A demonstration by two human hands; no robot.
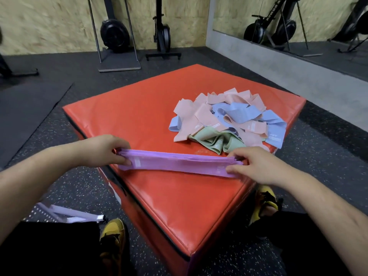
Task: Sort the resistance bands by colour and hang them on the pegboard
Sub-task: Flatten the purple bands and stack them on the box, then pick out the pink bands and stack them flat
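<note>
Purple bands (179, 163): stacked flat, near corner of red pad (151, 198).
Left hand (105, 149): pinching one end.
Right hand (256, 166): pinching the other.
Feel: light, floppy, stretchy, probably slippery; hold ends together.
Pile (227, 120): pink, blue, green, unsorted.

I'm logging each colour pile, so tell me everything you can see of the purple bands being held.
The purple bands are a flat, aligned stack of several fabric-looking loops with pale labels, stretched straight across the near part of the red pad. The left hand pinches one end, the right hand the other.
</note>
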